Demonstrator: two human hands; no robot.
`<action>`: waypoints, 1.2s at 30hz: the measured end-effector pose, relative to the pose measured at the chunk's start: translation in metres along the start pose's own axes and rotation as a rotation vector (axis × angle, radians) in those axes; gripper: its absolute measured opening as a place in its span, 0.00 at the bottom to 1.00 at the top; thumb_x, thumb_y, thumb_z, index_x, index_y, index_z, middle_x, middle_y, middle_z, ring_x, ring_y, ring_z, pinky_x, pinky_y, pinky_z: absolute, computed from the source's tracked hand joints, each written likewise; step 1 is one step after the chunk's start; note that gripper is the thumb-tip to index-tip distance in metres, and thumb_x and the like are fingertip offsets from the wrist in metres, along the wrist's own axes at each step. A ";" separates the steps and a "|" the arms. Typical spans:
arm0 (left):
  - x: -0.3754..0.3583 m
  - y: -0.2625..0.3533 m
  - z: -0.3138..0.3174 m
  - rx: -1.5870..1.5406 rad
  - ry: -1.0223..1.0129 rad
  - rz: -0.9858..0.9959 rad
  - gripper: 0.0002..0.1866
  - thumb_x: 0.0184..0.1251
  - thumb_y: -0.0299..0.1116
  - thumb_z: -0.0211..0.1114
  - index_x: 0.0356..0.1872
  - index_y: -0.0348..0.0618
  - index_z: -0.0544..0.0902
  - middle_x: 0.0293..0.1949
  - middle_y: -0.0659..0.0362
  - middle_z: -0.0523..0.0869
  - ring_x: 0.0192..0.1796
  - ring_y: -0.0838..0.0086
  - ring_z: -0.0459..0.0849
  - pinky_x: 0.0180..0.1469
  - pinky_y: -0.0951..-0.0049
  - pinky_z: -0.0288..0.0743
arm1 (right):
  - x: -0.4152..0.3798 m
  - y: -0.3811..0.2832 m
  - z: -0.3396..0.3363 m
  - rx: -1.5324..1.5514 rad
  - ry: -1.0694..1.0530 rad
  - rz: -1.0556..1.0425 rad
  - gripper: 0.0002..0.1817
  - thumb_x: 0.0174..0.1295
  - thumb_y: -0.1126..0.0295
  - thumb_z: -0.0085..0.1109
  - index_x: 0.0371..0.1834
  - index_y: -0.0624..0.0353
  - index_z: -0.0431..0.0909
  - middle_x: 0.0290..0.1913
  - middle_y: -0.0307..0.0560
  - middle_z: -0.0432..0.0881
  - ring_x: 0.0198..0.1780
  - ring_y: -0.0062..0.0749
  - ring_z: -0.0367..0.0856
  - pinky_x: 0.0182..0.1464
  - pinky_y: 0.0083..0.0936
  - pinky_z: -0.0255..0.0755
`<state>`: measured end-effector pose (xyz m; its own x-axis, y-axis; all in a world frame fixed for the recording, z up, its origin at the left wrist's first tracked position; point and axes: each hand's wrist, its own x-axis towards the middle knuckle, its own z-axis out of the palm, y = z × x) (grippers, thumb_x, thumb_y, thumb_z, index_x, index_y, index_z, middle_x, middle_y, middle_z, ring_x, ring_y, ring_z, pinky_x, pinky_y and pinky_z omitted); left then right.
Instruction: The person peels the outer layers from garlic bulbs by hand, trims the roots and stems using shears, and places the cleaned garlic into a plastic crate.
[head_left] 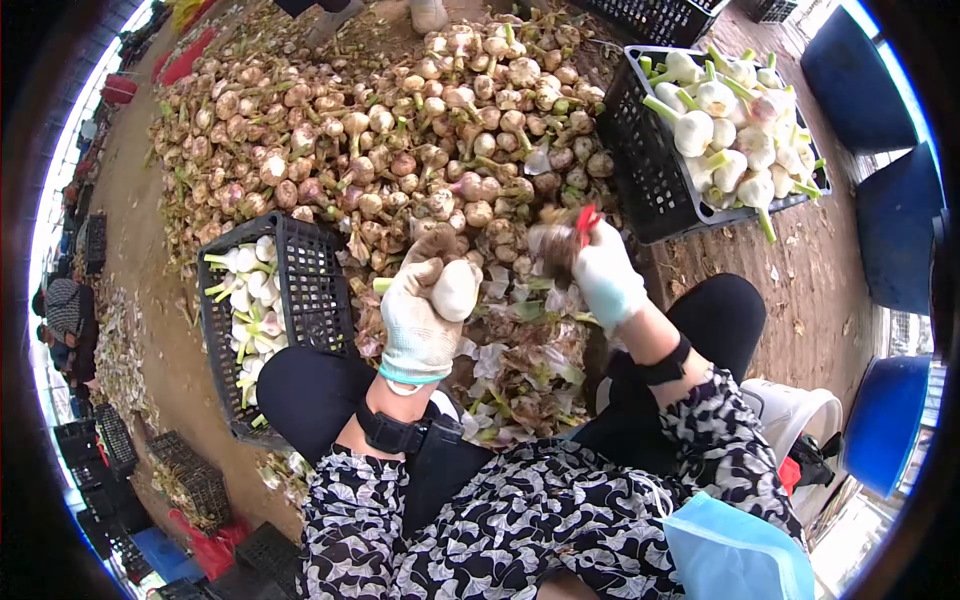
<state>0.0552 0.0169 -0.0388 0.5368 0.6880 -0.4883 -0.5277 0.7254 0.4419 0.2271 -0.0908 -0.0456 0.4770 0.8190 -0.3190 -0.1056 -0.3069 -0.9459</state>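
My left hand [415, 325], in a white glove with a teal cuff, is closed around a clean white garlic bulb [456, 290]; its cut green stem pokes out on the left side. To the right, my gloved right hand [610, 278] is closed on a small red-handled tool [586, 220], blurred by motion, so its working end cannot be made out. Brownish fingertips of that glove smear together. Below and between the hands lie loose garlic skins and leaf scraps [525, 360]. Beyond them spreads a large heap of unpeeled garlic bulbs [370, 150].
A black crate [315, 280] of white garlic stands at my left knee. Another black crate [640, 170], heaped with cleaned bulbs, stands at the upper right. A white bucket [790, 415] is by my right side, with blue barrels [885, 420] beyond. A person [68, 325] is at far left.
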 end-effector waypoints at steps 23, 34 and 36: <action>-0.010 0.018 -0.031 0.096 -0.040 -0.289 0.13 0.66 0.35 0.49 0.41 0.42 0.80 0.35 0.56 0.84 0.35 0.68 0.84 0.38 0.70 0.81 | -0.029 -0.019 0.061 -0.289 -0.232 -0.796 0.16 0.43 0.80 0.62 0.38 0.60 0.74 0.35 0.52 0.77 0.39 0.51 0.77 0.41 0.35 0.72; -0.015 0.023 -0.015 0.179 0.063 -0.152 0.11 0.64 0.34 0.52 0.40 0.41 0.80 0.33 0.57 0.83 0.34 0.69 0.84 0.35 0.71 0.81 | -0.050 0.010 0.070 -0.659 -0.303 -0.661 0.15 0.55 0.70 0.54 0.45 0.63 0.73 0.38 0.59 0.80 0.40 0.54 0.79 0.42 0.38 0.74; -0.015 0.052 -0.020 0.281 0.074 0.175 0.13 0.65 0.31 0.53 0.45 0.35 0.78 0.33 0.54 0.84 0.29 0.69 0.84 0.28 0.77 0.80 | -0.048 0.020 0.075 -0.965 -0.870 -0.125 0.16 0.49 0.74 0.52 0.43 0.64 0.78 0.38 0.60 0.81 0.43 0.53 0.80 0.44 0.39 0.75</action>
<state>0.0067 0.0438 -0.0233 0.3997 0.8068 -0.4352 -0.3999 0.5807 0.7091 0.1363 -0.1000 -0.0540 -0.3179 0.7990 -0.5103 0.7364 -0.1309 -0.6637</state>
